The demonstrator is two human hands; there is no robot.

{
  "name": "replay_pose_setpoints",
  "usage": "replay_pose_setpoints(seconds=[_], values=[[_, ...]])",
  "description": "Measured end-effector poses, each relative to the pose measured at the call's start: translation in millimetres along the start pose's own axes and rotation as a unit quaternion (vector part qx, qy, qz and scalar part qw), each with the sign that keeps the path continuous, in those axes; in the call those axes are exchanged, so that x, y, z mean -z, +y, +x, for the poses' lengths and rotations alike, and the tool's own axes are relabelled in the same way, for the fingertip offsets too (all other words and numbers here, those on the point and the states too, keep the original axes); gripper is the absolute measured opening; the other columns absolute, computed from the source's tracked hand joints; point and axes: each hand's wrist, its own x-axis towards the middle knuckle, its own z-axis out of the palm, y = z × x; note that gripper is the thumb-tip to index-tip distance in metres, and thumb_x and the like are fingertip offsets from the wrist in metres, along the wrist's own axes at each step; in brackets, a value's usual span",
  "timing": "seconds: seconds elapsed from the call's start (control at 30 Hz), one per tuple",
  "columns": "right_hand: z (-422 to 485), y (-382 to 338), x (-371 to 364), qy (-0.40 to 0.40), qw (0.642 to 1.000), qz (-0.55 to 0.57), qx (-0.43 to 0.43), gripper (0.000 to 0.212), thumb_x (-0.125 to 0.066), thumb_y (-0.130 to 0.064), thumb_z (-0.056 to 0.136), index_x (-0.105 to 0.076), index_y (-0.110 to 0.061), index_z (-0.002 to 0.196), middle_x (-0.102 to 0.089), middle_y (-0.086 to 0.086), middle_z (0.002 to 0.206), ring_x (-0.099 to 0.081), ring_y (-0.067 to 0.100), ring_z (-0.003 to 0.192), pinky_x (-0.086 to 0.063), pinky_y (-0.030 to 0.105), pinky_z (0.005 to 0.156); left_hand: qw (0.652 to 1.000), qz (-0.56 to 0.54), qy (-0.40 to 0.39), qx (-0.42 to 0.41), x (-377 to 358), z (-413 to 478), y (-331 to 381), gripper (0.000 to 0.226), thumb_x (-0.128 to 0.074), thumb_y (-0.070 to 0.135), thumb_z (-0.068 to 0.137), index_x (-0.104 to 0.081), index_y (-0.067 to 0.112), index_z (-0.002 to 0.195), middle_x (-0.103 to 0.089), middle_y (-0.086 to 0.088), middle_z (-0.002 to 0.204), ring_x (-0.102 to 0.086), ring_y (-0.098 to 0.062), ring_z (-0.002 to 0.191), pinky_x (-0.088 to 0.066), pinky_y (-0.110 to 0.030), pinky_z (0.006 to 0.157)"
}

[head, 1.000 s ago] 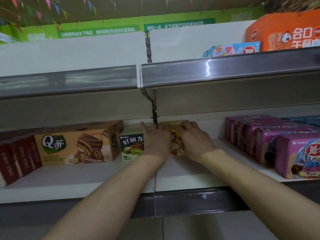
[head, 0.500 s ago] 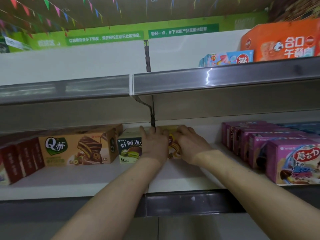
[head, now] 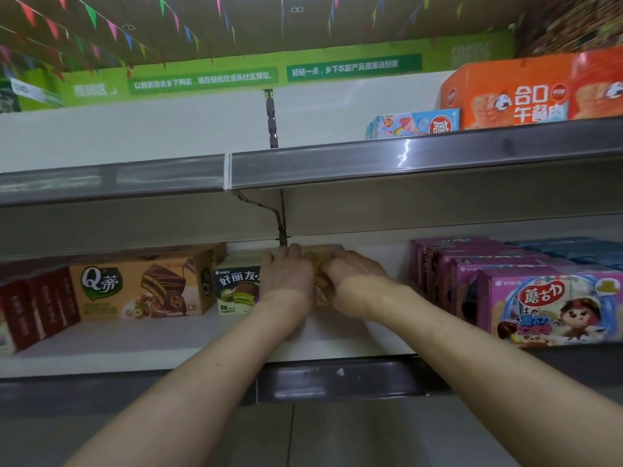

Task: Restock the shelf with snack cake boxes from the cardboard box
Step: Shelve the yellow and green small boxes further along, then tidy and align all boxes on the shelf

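Observation:
Both my arms reach deep into the middle shelf. My left hand and my right hand grip a yellow snack cake box between them at the back of the shelf; the hands hide most of it. Just left of it stands a white and green snack cake box, partly covered by my left hand. The cardboard box is out of view.
An orange Q-brand cake box and dark red boxes stand at the left. Rows of purple boxes fill the right, blue ones behind. The upper shelf hangs low overhead, its bracket just above my hands, carrying orange cartons.
The view has tilted up slightly, so the shelves sit lower in frame. My hands stay on the yellow box at the back of the shelf with barely any shift.

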Motion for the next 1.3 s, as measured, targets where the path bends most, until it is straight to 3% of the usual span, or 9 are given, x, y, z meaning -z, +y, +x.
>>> replay_pose_setpoints(seconds=[0.13,0.27,0.4,0.63,0.77,0.97,1.07,1.3], values=[[-7.4,-9.8,0.0,0.006,1.0,-0.014,0.01,0.029,-0.052,-0.02,0.092,-0.057,-0.017,0.121,-0.057,0.01,0.12,-0.055,0.03,0.108,-0.039,0.031,0.076,1.0,-0.001,-0.02,0.016,8.4,-9.2,-6.1,0.047,-0.057,0.029,0.09,-0.047,0.017,0.134,-0.046,-0.011,0.135,-0.042,-0.032,0.126,-0.032,-0.04,0.102],[-11.9,-20.9,2.0,0.013,0.999,-0.02,0.023,0.028,-0.052,-0.018,0.092,-0.059,-0.017,0.118,-0.06,0.01,0.118,-0.056,0.031,0.107,-0.039,0.031,0.075,0.999,-0.003,-0.024,0.031,14.4,-20.9,-13.2,0.05,-0.058,0.034,0.089,-0.047,0.018,0.135,-0.048,-0.011,0.133,-0.044,-0.031,0.125,-0.031,-0.038,0.101],[-14.1,-38.6,5.1,0.012,0.999,-0.014,0.045,0.022,-0.051,-0.014,0.091,-0.06,-0.013,0.111,-0.062,0.011,0.113,-0.058,0.032,0.103,-0.038,0.03,0.07,0.999,-0.006,-0.022,0.048,13.3,-36.1,-28.5,0.042,-0.057,0.027,0.09,-0.052,0.019,0.13,-0.051,-0.009,0.127,-0.05,-0.032,0.117,-0.034,-0.04,0.098],[-11.9,-101.1,6.9,0.004,0.995,-0.013,0.1,0.009,-0.048,-0.019,0.092,-0.056,-0.017,0.095,-0.063,0.011,0.109,-0.058,0.033,0.103,-0.037,0.032,0.068,0.994,-0.009,-0.032,0.102,23.4,-75.4,-85.3,0.04,-0.056,0.026,0.09,-0.051,0.02,0.13,-0.049,-0.011,0.133,-0.05,-0.032,0.12,-0.033,-0.039,0.097],[-11.5,-156.6,3.8,0.01,0.989,0.001,0.147,0.019,-0.048,-0.021,0.091,-0.06,-0.015,0.104,-0.063,0.011,0.11,-0.059,0.033,0.105,-0.038,0.033,0.071,0.991,-0.011,-0.034,0.133,27.0,-109.6,-131.8,0.047,-0.053,0.025,0.092,-0.045,0.02,0.138,-0.049,-0.011,0.134,-0.051,-0.033,0.119,-0.033,-0.039,0.097],[-16.8,-263.0,-10.3,-0.018,0.982,0.016,0.189,0.026,-0.049,-0.024,0.094,-0.061,-0.013,0.115,-0.063,0.009,0.108,-0.058,0.03,0.099,-0.038,0.033,0.074,0.98,0.012,-0.072,0.187,39.8,-184.8,-219.4,0.038,-0.057,0.022,0.09,-0.053,0.02,0.127,-0.052,-0.01,0.127,-0.054,-0.032,0.114,-0.035,-0.039,0.094],[-24.7,-323.6,-19.4,-0.029,0.975,0.013,0.219,0.025,-0.049,-0.025,0.094,-0.063,-0.014,0.111,-0.065,0.009,0.111,-0.061,0.029,0.101,-0.04,0.029,0.07,0.973,0.014,-0.084,0.214,42.9,-231.6,-268.2,0.033,-0.054,0.02,0.09,-0.055,0.019,0.123,-0.053,-0.01,0.125,-0.056,-0.033,0.111,-0.035,-0.037,0.086],[-50.6,-481.1,-47.4,-0.086,0.949,0.036,0.3,0.024,-0.048,-0.026,0.094,-0.064,-0.02,0.111,-0.065,0.005,0.109,-0.06,0.027,0.096,-0.042,0.03,0.07,0.94,0.05,-0.154,0.299,54.9,-351.8,-381.8,0.039,-0.051,0.016,0.091,-0.053,0.02,0.129,-0.054,-0.007,0.127,-0.056,-0.029,0.113,-0.037,-0.037,0.093]])
